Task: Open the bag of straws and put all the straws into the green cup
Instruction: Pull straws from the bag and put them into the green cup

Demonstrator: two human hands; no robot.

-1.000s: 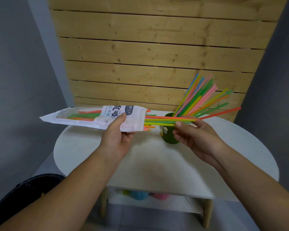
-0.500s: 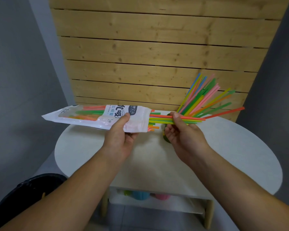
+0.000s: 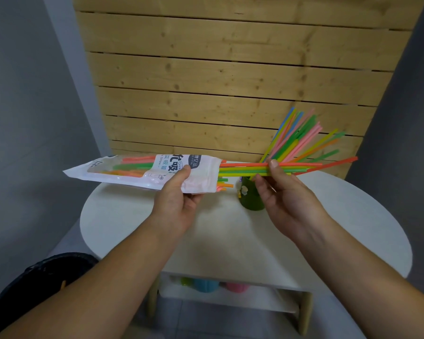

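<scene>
Pinching straws [image 3: 245,169], one bag [image 3: 135,173], one cup [image 3: 250,200]

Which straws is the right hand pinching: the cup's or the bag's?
The long bunch running level out of the bag, pinched by the right hand. The fanned straws stand loose in the green cup.

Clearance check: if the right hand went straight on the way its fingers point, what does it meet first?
Right hand pinches the pulled straws, fingers pointing away and up. Straight on, it likely brushes the standing straws in the green cup first, then the slat wall; depth is unclear.
</scene>
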